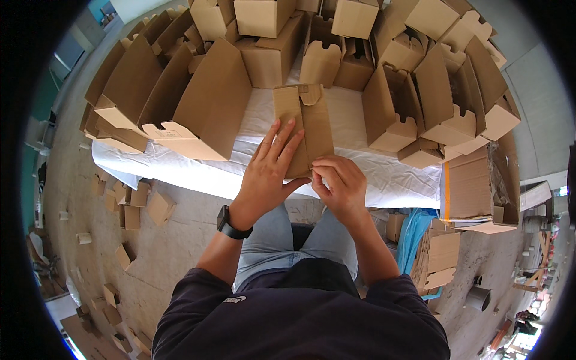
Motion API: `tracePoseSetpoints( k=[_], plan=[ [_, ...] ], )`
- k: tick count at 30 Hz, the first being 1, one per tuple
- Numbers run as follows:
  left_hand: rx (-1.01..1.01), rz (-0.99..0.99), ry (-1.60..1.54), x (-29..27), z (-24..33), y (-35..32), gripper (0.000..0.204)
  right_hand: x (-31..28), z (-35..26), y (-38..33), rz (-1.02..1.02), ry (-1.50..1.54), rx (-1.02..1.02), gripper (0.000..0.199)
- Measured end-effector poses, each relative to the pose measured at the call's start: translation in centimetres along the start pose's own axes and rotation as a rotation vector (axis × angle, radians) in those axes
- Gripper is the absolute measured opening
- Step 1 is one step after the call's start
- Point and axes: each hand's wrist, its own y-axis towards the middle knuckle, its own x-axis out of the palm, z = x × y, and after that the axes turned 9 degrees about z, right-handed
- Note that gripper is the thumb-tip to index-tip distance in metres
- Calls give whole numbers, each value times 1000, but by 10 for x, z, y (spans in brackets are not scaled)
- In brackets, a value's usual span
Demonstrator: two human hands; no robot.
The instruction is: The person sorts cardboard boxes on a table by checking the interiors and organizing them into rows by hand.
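A flattened brown cardboard box (318, 129) lies on the white-covered table in front of me, its long side pointing away. A seam runs down its middle, and a tab with a cut-out shows at the far end. My left hand (273, 159), with a dark watch on the wrist, rests on its left half with fingers stretched out flat. At the near right corner, my right hand (342, 186) has its fingers curled and pinched against the cardboard edge. The exact grip is partly hidden by the knuckles.
Open cardboard boxes (210, 102) crowd the table's left side, with more stacked behind and at the right (390, 108). A large carton (471, 183) stands at the right edge. Small boxes (161, 207) litter the floor at left. Blue plastic (414, 237) hangs beside flat cardboard (443, 255).
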Motion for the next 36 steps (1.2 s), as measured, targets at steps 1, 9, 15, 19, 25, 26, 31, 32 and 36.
tracePoseSetpoints(
  k=[1, 9, 15, 19, 25, 26, 31, 32, 36],
  plan=[
    [-1, -2, 4, 0, 0, 0, 86, 0, 0, -1, 0, -2, 0, 23],
    [-3, -8, 27, -1, 0, 0, 87, 1, -1, -2, 34, 41, 41, 22],
    [-15, -11, 27, 1, 1, 0, 87, -2, 0, -4, -13, 43, 38, 20],
    [-33, -11, -6, 0, 1, 0, 88, -6, 4, -11, -40, 161, 112, 21],
    [-29, -1, -15, 0, 2, 0, 91, -6, -2, -19, 27, 168, 373, 34],
    [-30, 2, -27, 1, 2, 0, 91, -5, -1, -21, 10, 167, 360, 35],
    [-28, -7, -85, 1, 1, -1, 92, 1, 6, -33, -27, 191, 339, 38],
    [-57, 1, -179, 1, 1, -3, 92, 0, 4, -34, -28, 200, 362, 37],
    [-235, 206, -637, 13, -5, -15, 88, -6, -4, -33, -25, 241, 423, 35]
  ],
)
